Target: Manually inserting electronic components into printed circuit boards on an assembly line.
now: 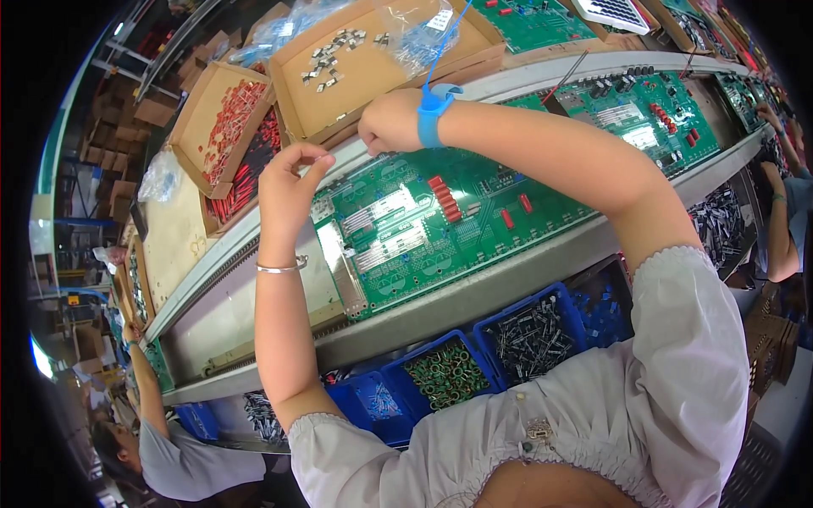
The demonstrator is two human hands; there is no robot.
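Around you runs a crowded assembly line, a pale conveyor rail (474,292) slanting from seven o'clock up to two o'clock with a large green circuit board (423,224) lying on it at the centre; your left hand (286,182) hovers just above the board's ten o'clock corner, thumb and forefinger pinched together, though whatever sits between them is too small to make out; a thin silver bangle (282,267) circles that wrist; your right hand (391,123) is curled closed at twelve o'clock from the board, over its far edge, and you cannot tell what it holds; a blue wrist strap (434,112) wraps that wrist, its coiled cord rising toward the top edge; small red parts (447,201) stand in a row on the board just below your right hand; beyond the rail, at eleven o'clock, an open cardboard box (373,63) holds scattered grey parts, and to its left a second cardboard box (222,123) holds red ones; a second green board (639,114) lies further along the line at two o'clock; below the rail, at six o'clock, blue bins (474,364) hold coils and dark little parts; a co-worker's arm (148,385) reaches to the line at eight o'clock, and another person's arm (779,229) shows at three o'clock.
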